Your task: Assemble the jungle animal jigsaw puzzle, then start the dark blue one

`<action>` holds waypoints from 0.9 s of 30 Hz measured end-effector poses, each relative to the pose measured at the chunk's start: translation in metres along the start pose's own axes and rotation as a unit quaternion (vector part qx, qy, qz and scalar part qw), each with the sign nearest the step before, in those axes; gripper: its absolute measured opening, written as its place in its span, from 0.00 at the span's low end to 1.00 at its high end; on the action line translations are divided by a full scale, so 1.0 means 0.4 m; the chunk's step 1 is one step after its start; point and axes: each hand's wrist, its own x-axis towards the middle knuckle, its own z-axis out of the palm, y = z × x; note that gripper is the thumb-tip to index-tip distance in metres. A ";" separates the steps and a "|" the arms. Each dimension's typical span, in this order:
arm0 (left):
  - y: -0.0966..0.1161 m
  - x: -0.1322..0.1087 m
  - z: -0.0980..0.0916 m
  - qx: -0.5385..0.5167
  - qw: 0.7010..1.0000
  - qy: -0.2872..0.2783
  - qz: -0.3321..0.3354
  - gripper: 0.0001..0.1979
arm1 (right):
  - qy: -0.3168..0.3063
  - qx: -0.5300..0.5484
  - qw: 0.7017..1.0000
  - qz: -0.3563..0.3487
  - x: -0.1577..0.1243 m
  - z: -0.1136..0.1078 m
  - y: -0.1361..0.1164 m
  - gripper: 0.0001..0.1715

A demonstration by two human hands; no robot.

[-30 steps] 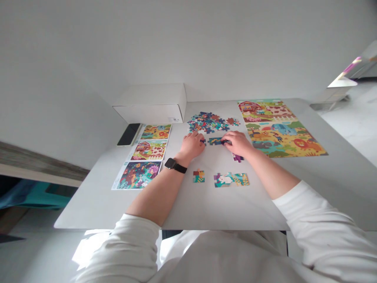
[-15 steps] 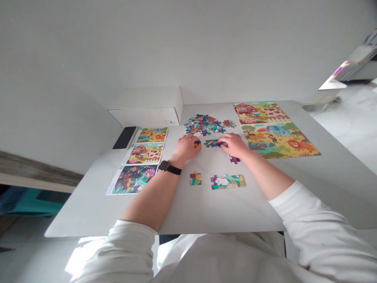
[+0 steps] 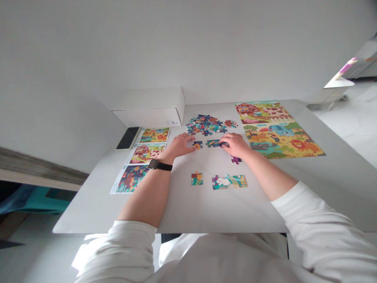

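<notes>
Your right hand (image 3: pixel 236 144) lies flat-fingered on the white table (image 3: pixel 188 204), its fingertips pressing the right end of a short dark blue strip of joined cardboard jigsaw pieces (image 3: pixel 213 143). It pins the strip from above and does not close round it. Just left of that strip, with a narrow gap between, sits a single blue piece with an orange patch (image 3: pixel 197 145). Your left hand (image 3: pixel 178 146), with a black watch (image 3: pixel 159 165) on its wrist, reaches for that piece with loosely spread fingers whose tips touch its left edge; it grasps nothing.

Taking the blue strip as the landmark: the loose heap of many-coloured pieces (image 3: pixel 206 124) lies just beyond it, towards the wall. A small purple piece (image 3: pixel 235 159) lies near it, by your right wrist. Nearer to you lie a small teal and orange pair of joined pieces (image 3: pixel 196 178) and a longer teal run with a white rabbit on it (image 3: pixel 229 181). To the right of the strip spread finished farm and animal puzzle panels (image 3: pixel 277 129). To its left lies a column of three printed reference pictures (image 3: pixel 141 157), with a black phone (image 3: pixel 128 137) beyond them. The closed white cardboard box (image 3: pixel 150 106) stands behind and to the left, near the wall; you cannot see what it holds.
</notes>
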 end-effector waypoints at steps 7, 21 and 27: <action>0.007 -0.001 0.005 0.016 1.000 0.004 0.000 0.21 | 0.007 0.003 1.000 -0.004 -0.001 0.007 0.006 0.15; 0.067 0.022 0.041 0.013 0.999 0.034 0.010 0.19 | 0.009 0.007 1.000 -0.007 0.002 0.018 0.016 0.16; 0.073 0.015 0.035 -0.012 0.998 0.044 0.042 0.21 | 0.008 0.001 1.000 -0.003 0.000 0.013 0.011 0.16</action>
